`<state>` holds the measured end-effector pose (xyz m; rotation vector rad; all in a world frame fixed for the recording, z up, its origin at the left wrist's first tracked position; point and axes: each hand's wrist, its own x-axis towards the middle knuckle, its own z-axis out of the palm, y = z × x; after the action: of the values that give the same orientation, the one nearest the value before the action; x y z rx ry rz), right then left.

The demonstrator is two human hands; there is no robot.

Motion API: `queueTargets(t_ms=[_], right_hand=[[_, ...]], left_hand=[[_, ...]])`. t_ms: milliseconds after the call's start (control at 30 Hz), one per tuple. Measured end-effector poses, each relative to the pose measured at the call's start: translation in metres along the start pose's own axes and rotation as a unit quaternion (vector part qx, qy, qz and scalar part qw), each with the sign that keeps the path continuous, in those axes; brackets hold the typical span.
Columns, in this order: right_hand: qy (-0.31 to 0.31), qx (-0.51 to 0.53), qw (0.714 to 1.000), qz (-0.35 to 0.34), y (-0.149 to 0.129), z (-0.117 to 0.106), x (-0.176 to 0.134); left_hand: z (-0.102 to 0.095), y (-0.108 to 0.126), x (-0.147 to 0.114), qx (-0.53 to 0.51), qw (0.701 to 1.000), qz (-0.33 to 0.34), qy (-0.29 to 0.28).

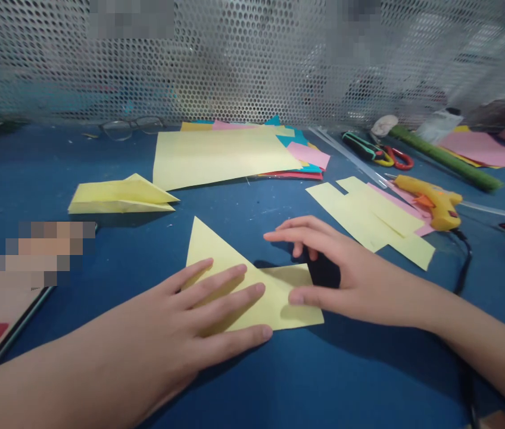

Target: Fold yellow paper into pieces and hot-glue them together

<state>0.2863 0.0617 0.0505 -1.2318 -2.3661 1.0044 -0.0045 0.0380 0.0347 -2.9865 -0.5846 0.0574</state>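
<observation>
A folded sheet of yellow paper [274, 280] lies on the blue tabletop in front of me, one pointed corner sticking up to the far left. My left hand [208, 310] rests flat on it with the fingers spread, covering its left part. At the paper's right end is my right hand [333, 268], open, its thumb over the paper and its other fingers raised apart above the table. Whether that thumb touches the paper I cannot tell. Beyond my left hand sits a folded yellow paper plane [122, 195].
Behind lies a stack of coloured sheets with a large yellow sheet [217, 156] on top. To the right are cut yellow pieces [368, 208], a yellow glue gun [435, 202] with a black cord, scissors [399, 158] and a green stick [444, 156]. A perforated metal panel [243, 65] closes the back.
</observation>
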Motion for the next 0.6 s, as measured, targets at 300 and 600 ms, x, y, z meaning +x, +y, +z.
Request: queueTargets(t_ms=[300, 600], right_hand=[[-0.07, -0.111, 0.991, 0.026, -0.008, 0.005, -0.002], [-0.085, -0.156, 0.984, 0.029, -0.008, 0.005, -0.006]], left_hand=[[0.002, 0.005, -0.001, 0.0, 1.0, -0.002, 0.015], [-0.001, 0.011, 0.001, 0.006, 0.999, 0.003, 0.036]])
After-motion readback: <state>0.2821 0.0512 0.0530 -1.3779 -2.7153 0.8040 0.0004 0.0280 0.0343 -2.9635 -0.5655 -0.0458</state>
